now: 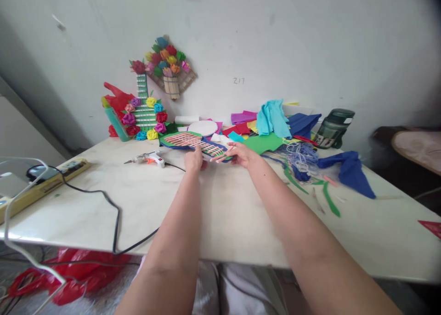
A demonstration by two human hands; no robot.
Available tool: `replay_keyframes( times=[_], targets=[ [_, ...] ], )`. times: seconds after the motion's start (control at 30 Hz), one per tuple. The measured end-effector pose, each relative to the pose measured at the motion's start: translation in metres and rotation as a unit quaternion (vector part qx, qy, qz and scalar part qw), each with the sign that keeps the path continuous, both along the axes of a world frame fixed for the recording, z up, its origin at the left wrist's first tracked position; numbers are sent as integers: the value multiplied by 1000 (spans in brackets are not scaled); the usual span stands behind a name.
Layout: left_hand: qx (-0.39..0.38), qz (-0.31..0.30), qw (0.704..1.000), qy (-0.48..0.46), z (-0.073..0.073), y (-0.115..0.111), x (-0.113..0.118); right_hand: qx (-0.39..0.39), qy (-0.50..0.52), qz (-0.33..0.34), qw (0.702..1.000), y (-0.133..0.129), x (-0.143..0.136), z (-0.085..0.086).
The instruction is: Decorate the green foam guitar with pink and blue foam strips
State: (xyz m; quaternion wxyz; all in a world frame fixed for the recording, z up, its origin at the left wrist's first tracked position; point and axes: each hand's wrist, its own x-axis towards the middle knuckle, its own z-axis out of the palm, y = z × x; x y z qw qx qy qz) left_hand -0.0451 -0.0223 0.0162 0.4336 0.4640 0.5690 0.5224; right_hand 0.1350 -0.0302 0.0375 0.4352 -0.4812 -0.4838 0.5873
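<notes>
A flat guitar-like craft piece (182,140), green with a dark blue edge and crossed pale pink strips, lies slanted toward the back of the white table. My left hand (195,159) grips its lower edge near the middle, thumb on top and fingers partly hidden beneath. At its narrow right end, my right hand (238,154) pinches the piece with bent fingers. A glue gun (153,159) rests on the table to the left of my left hand, its black cord running toward my left hand.
Against the wall stand a flower-trimmed craft (146,115) and a green bottle (116,124). Coloured paper (263,143), tangled string (301,156) and a dark bottle (333,128) lie or stand at right. A power strip (44,186) is on the left.
</notes>
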Motion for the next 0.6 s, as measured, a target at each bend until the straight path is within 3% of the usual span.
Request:
replay_keyframes(
  times=[0.07,0.2,0.37,0.6],
  targets=[
    [-58,28,995,-77,-3,1,7,20,-17,-12,1000,-6,1,2],
    [-31,-58,979,-194,0,1,17,73,-41,-46,995,-21,-2,3],
    [6,-146,964,-220,7,4,14,66,-29,-91,993,-37,-7,0],
    [-63,-245,939,-232,-9,11,13,-44,-35,49,997,-41,-1,-8]
  ],
)
